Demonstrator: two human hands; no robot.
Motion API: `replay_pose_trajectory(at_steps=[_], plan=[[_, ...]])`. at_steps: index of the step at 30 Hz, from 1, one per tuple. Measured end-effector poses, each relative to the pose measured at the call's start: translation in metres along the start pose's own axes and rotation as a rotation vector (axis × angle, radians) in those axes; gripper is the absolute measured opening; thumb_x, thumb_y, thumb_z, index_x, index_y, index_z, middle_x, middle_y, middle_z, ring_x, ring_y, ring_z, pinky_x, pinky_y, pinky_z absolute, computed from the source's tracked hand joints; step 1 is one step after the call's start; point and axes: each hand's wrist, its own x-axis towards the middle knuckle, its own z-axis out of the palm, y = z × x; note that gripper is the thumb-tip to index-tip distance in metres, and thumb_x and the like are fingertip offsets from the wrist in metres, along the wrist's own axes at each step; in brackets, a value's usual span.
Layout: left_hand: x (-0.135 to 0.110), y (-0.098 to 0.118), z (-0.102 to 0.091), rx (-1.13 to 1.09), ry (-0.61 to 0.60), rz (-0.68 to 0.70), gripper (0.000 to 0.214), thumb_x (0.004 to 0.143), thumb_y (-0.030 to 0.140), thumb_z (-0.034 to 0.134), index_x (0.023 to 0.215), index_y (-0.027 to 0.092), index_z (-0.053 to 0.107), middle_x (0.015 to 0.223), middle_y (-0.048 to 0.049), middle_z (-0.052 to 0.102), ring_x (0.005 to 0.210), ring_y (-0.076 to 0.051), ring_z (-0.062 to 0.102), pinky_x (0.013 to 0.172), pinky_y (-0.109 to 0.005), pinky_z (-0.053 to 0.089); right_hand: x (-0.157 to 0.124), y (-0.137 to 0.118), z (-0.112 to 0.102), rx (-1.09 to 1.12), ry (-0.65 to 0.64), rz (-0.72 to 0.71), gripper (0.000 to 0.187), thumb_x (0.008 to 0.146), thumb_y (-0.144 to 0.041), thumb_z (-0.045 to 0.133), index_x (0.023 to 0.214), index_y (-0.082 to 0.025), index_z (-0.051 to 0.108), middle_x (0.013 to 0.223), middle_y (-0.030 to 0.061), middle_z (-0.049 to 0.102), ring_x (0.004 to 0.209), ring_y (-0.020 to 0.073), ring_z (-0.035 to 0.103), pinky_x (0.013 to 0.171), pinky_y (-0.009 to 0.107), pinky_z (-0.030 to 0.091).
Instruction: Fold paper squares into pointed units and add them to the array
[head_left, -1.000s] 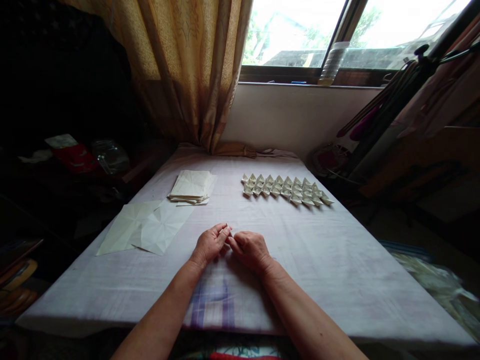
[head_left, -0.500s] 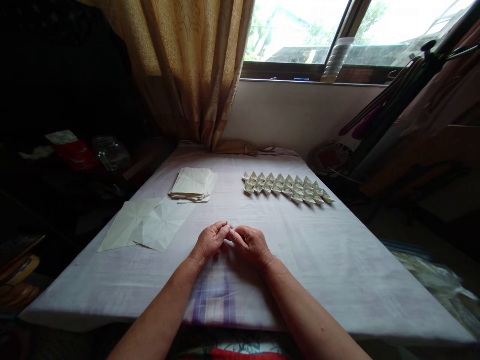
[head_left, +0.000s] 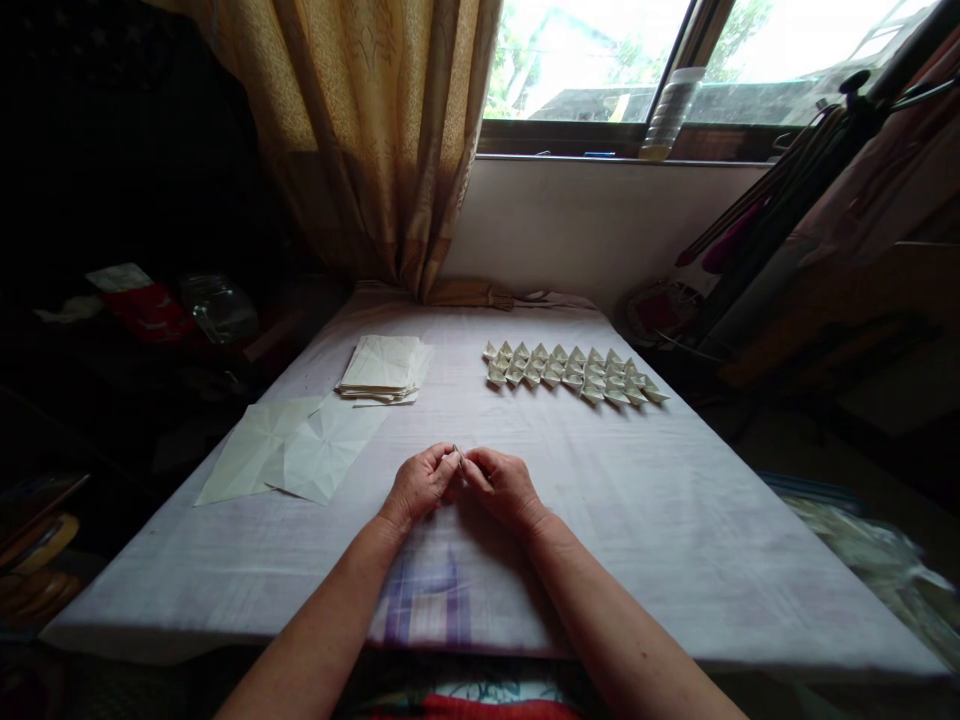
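Near the middle of the table my left hand (head_left: 417, 485) and my right hand (head_left: 502, 486) meet, fingertips pinched together. Between them a small folded paper (head_left: 459, 453) shows only as a thin edge; the fingers cover most of it. Beyond my right hand, little folded paper boats (head_left: 574, 378) with pointed ends stand packed in staggered rows. A stack of pale paper sheets (head_left: 380, 365) lies past my left hand. Nearer on the left, two creased sheets (head_left: 330, 455) lie flat and partly overlap.
A pale cloth with a purple check patch covers the table (head_left: 660, 560). A gold curtain (head_left: 375, 130) hangs at its far left, below and beside the window. A clear plastic container (head_left: 671, 115) stands on the sill. Dark clutter and a glass jar (head_left: 219, 305) are off the left side.
Both hands stay in place, with a small shift of the fingers. Slightly more of the paper's edge shows between the fingertips. The camera view has shifted a little.
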Motion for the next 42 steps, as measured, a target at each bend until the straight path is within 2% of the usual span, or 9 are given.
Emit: replay_pose_trajectory(at_steps=[3, 6, 13, 16, 20, 26, 31, 35, 42], plan=[[-0.001, -0.003, 0.001, 0.051, 0.018, 0.042, 0.037, 0.084, 0.049, 0.051, 0.096, 0.019, 0.068, 0.057, 0.0037, 0.057, 0.043, -0.011, 0.051, 0.041, -0.019, 0.037, -0.001, 0.002, 0.002, -0.002, 0.02, 0.009, 0.016, 0.085, -0.03, 0.054, 0.088, -0.024, 0.068, 0.066, -0.0008, 0.069, 0.053, 0.0117, 0.055, 0.057, 0.021, 0.038], [-0.001, -0.005, 0.002, 0.104, 0.026, 0.09, 0.035, 0.085, 0.045, 0.052, 0.1, 0.02, 0.07, 0.058, 0.0034, 0.059, 0.046, -0.012, 0.052, 0.048, -0.021, 0.04, -0.001, 0.004, 0.005, 0.011, 0.045, 0.02, 0.017, 0.082, -0.027, 0.056, 0.095, -0.025, 0.067, 0.066, -0.0026, 0.068, 0.05, 0.0112, 0.054, 0.055, 0.02, 0.037], [-0.003, 0.002, 0.001, 0.196, 0.057, 0.164, 0.025, 0.079, 0.027, 0.059, 0.1, 0.025, 0.072, 0.082, 0.0, 0.073, 0.073, -0.018, 0.065, 0.068, -0.023, 0.045, 0.0, 0.006, 0.005, 0.08, 0.094, 0.039, 0.019, 0.08, -0.026, 0.057, 0.095, -0.025, 0.068, 0.06, -0.0043, 0.065, 0.049, 0.0103, 0.053, 0.055, 0.02, 0.039], [-0.003, 0.003, 0.001, 0.206, 0.086, 0.162, 0.026, 0.074, 0.021, 0.06, 0.096, 0.025, 0.073, 0.082, -0.0005, 0.074, 0.074, -0.019, 0.065, 0.071, -0.024, 0.046, 0.0, 0.008, 0.006, 0.13, 0.099, 0.046, 0.021, 0.082, -0.03, 0.058, 0.097, -0.025, 0.07, 0.06, -0.004, 0.065, 0.049, 0.0101, 0.053, 0.054, 0.02, 0.039], [0.0, 0.0, 0.001, 0.163, 0.111, 0.128, 0.032, 0.071, 0.018, 0.06, 0.1, 0.024, 0.072, 0.079, -0.0007, 0.073, 0.069, -0.017, 0.064, 0.069, -0.024, 0.046, 0.001, 0.013, 0.008, 0.213, 0.105, 0.068, 0.023, 0.079, -0.03, 0.059, 0.097, -0.024, 0.073, 0.06, -0.0035, 0.066, 0.052, 0.0118, 0.057, 0.057, 0.021, 0.043], [0.004, -0.005, 0.003, -0.022, 0.041, 0.025, 0.036, 0.073, 0.024, 0.056, 0.107, 0.02, 0.064, 0.067, 0.0032, 0.067, 0.042, -0.009, 0.052, 0.046, -0.02, 0.041, 0.005, 0.017, 0.014, 0.374, 0.135, 0.135, 0.026, 0.077, -0.028, 0.054, 0.091, -0.022, 0.076, 0.079, 0.002, 0.076, 0.066, 0.0157, 0.066, 0.066, 0.027, 0.051], [0.002, 0.0, 0.002, -0.14, 0.039, -0.016, 0.033, 0.071, 0.024, 0.057, 0.103, 0.019, 0.063, 0.079, 0.0006, 0.07, 0.048, -0.007, 0.054, 0.043, -0.016, 0.039, 0.008, 0.018, 0.015, 0.503, 0.135, 0.183, 0.027, 0.075, -0.027, 0.054, 0.086, -0.02, 0.077, 0.073, 0.0028, 0.075, 0.055, 0.0133, 0.063, 0.056, 0.024, 0.052], [-0.001, 0.007, -0.002, -0.172, 0.013, -0.054, 0.035, 0.069, 0.026, 0.063, 0.102, 0.017, 0.065, 0.084, -0.0031, 0.071, 0.053, -0.009, 0.058, 0.038, -0.014, 0.034, 0.008, 0.017, 0.014, 0.578, 0.14, 0.191, 0.026, 0.071, -0.023, 0.054, 0.081, -0.02, 0.077, 0.071, 0.0021, 0.075, 0.053, 0.0123, 0.063, 0.055, 0.023, 0.053], [0.0, 0.009, -0.003, -0.188, 0.012, -0.099, 0.04, 0.069, 0.043, 0.072, 0.097, 0.017, 0.062, 0.09, -0.0067, 0.07, 0.059, -0.013, 0.064, 0.035, -0.014, 0.031, 0.007, 0.016, 0.015, 0.635, 0.16, 0.163, 0.019, 0.071, -0.025, 0.059, 0.074, -0.022, 0.077, 0.069, 0.0013, 0.074, 0.055, 0.0134, 0.063, 0.057, 0.025, 0.054]])
